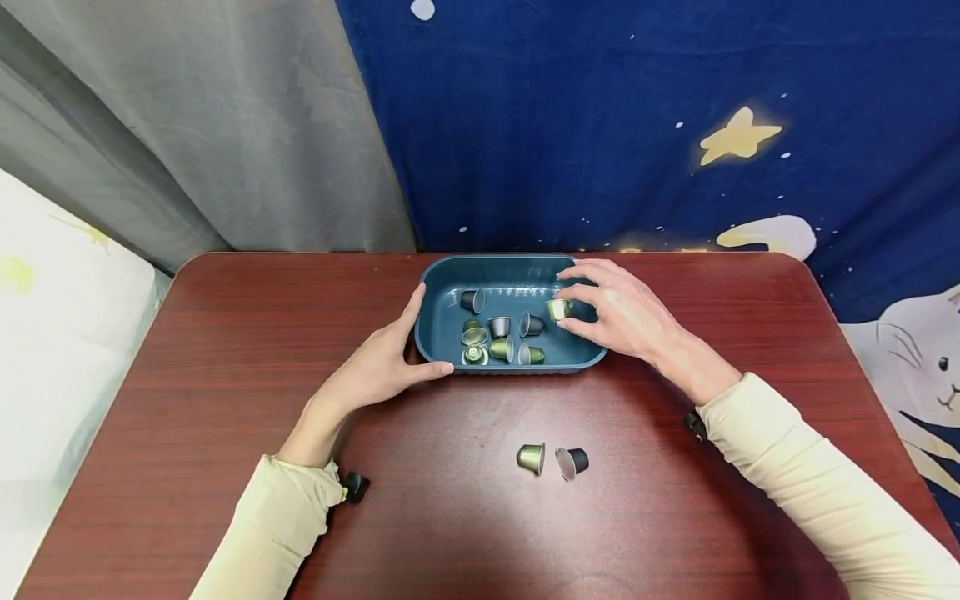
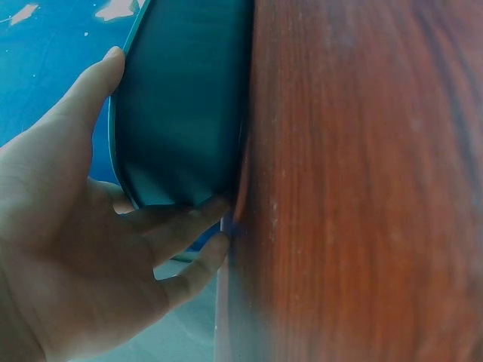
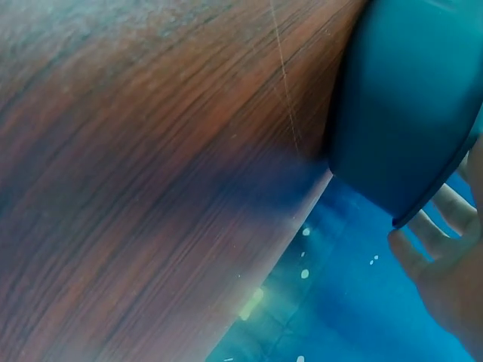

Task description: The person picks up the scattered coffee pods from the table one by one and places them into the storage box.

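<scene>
A dark teal oblong tub (image 1: 435,287) holds several coffee capsules, some green, some black or grey. Over its right end my right hand (image 1: 626,312) pinches a shiny green coffee capsule (image 1: 558,310) between thumb and fingers. At the tub's left end, my left hand (image 1: 378,362) rests with spread, nearly straight fingers against the outer wall and its thumb on the near rim. The left wrist view shows the left hand (image 2: 90,234) against the tub wall (image 2: 181,105). In the right wrist view the right hand (image 3: 445,264) is partly cut off, and its capsule is hidden.
A green capsule (image 1: 531,458) and a black capsule (image 1: 572,463) lie on their sides on the reddish-brown table (image 1: 420,517), nearer than the tub. Behind the table's far edge hang a grey curtain (image 1: 285,125) and a blue star-patterned curtain (image 1: 570,125).
</scene>
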Available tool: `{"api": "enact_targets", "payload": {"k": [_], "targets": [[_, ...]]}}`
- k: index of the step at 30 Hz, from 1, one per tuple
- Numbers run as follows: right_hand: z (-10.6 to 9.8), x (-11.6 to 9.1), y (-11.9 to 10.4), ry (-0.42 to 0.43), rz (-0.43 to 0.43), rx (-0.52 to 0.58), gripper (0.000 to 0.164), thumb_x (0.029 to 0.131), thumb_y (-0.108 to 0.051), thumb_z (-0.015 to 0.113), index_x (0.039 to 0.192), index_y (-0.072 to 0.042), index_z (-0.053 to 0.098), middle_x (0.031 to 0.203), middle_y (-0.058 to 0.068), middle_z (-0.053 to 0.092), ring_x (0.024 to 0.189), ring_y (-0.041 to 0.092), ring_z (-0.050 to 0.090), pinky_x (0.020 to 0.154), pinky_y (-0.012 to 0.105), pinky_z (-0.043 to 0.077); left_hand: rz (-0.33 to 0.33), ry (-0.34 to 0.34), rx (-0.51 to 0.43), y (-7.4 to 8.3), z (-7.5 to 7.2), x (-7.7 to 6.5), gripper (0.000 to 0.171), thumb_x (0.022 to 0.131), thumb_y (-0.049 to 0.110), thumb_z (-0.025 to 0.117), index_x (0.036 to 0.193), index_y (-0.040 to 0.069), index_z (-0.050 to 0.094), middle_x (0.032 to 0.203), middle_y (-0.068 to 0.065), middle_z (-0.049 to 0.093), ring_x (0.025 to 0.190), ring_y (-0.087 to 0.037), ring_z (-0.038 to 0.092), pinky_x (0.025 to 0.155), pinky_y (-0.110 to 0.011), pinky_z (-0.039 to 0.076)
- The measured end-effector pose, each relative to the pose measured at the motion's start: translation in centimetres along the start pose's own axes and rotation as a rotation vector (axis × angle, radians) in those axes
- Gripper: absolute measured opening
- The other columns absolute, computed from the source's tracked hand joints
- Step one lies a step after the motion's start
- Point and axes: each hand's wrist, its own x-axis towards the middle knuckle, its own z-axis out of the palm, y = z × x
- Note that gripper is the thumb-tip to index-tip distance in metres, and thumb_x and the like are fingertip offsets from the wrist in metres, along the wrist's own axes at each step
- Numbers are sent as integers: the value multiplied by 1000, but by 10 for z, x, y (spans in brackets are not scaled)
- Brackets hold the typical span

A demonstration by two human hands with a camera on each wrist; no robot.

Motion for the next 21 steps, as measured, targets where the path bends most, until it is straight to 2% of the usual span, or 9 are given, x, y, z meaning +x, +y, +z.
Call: {"api": "enact_targets", "payload": {"k": [8,16,21], "targets": [[5,10,-4,32,-48,-20,32,82,-34,80,105,-11,77,120,9,66,120,31,55,107,50,34,-5,-4,1,0,0,0,115,81,67,69,158,34,-10,159,-11,31,141,-25,38,110,-49,35],[11,17,-12,-26,-35,-83,33,84,-38,78,109,-16,77,119,6,67,119,29,56,108,53,32,1,-4,5,1,0,-1,116,80,68,68,159,33,-9,158,-11,32,140,-25,40,110,-48,36],[14,19,-14,-26,-39,-96,33,84,-38,78,111,-19,77,123,6,67,121,30,55,109,58,30,4,-1,21,1,0,-1,116,81,67,69,159,31,-9,158,-13,33,139,-27,41,110,-48,36]]}}
